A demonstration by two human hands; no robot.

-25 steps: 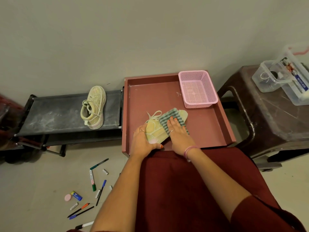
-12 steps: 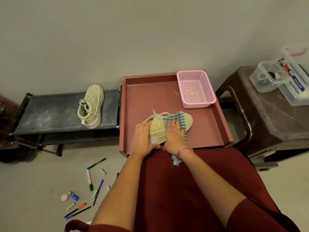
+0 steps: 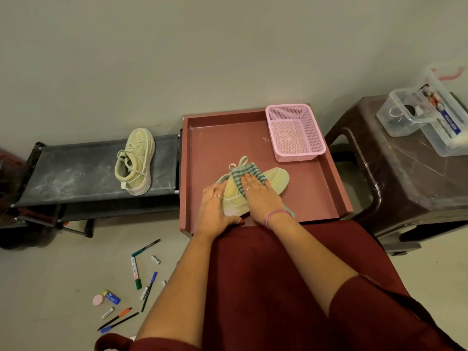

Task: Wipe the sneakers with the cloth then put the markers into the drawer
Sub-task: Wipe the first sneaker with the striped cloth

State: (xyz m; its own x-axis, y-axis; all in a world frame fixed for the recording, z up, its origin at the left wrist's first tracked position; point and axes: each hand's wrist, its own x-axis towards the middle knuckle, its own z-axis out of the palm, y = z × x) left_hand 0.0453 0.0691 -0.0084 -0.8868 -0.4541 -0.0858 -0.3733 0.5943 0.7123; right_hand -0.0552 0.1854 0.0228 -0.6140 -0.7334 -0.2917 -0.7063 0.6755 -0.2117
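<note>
A pale yellow sneaker (image 3: 276, 181) lies on its side in the open reddish drawer (image 3: 326, 183). My left hand (image 3: 215, 209) grips its heel end, thumb round the near edge. My right hand (image 3: 258, 196) lies flat, fingers straight, pressing a green striped cloth (image 3: 243, 172) onto the shoe's upper. The second sneaker (image 3: 135, 160) stands on the black shoe rack (image 3: 76, 173) at the left. Several markers and pens, among them a green marker (image 3: 135, 272), lie scattered on the floor at lower left.
A pink mesh basket (image 3: 295, 133) sits in the drawer's far right corner. A brown plastic stool (image 3: 405, 178) at the right carries clear plastic boxes (image 3: 428, 115). A small pink round thing and a blue tube lie among the pens. My red-clad lap fills the lower middle.
My right hand has slid the cloth up the sneaker toward its laces. The sneaker has turned slightly, with my left hand still at its heel.
</note>
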